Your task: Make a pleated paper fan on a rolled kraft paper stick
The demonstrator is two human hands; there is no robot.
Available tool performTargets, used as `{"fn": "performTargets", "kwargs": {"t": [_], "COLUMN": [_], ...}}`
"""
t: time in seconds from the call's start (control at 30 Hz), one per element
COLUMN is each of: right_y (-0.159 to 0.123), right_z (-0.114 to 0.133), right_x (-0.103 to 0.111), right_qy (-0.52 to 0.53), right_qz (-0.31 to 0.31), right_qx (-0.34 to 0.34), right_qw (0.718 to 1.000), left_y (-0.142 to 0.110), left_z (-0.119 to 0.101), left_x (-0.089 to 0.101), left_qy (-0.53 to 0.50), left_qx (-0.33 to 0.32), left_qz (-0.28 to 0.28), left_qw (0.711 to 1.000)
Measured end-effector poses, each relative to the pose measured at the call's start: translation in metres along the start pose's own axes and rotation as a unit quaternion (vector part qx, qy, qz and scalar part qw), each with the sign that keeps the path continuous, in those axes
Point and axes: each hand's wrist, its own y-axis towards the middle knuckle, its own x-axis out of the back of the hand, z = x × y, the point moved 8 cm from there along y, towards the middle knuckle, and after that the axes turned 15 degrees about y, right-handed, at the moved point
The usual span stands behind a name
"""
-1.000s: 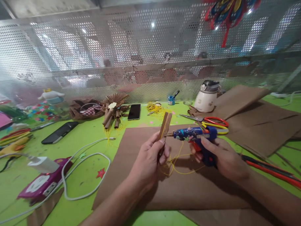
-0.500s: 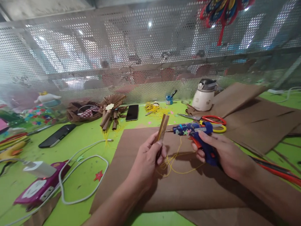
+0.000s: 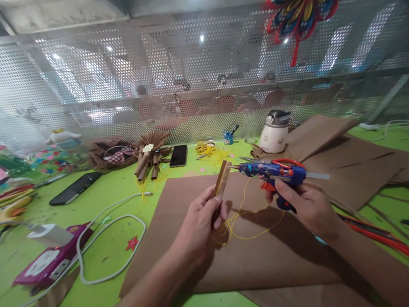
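Observation:
My left hand (image 3: 203, 220) pinches a folded brown paper strip (image 3: 222, 179), held upright over a large brown paper sheet (image 3: 254, 245). Thin yellow thread (image 3: 240, 224) hangs from the strip and lies looped on the sheet. My right hand (image 3: 302, 204) grips a blue glue gun (image 3: 275, 172) with a red trigger. Its nozzle points left, right at the top end of the strip. A clear glue stick juts out of the gun's back.
On the green table: two black phones (image 3: 71, 188) (image 3: 178, 155), white cable (image 3: 110, 246) with a charger on a purple box (image 3: 50, 259), rolled brown paper pieces (image 3: 147, 160), red and yellow scissors behind the gun, white jug (image 3: 274, 133), more brown sheets (image 3: 355, 166) right, perforated metal screen behind.
The glue gun has risen and its nozzle has come up to the strip's top end. My left hand has shifted slightly, the strip still upright.

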Motion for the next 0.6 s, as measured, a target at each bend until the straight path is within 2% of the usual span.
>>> {"fn": "performTargets", "kwargs": {"t": [0.33,0.6], "right_y": [0.007,0.012], "right_z": [-0.015,-0.028], "right_x": [0.003,0.005], "right_qy": [0.106,0.242], "right_qz": [0.006,-0.013], "right_qx": [-0.043,-0.107], "right_qw": [0.993,0.964], "left_y": [-0.002,-0.003], "left_z": [-0.001,-0.003], "left_x": [-0.001,-0.004], "left_qy": [-0.009,-0.018], "left_qx": [0.003,-0.001], "left_qz": [0.008,0.027], "left_qw": [1.0,0.999]}}
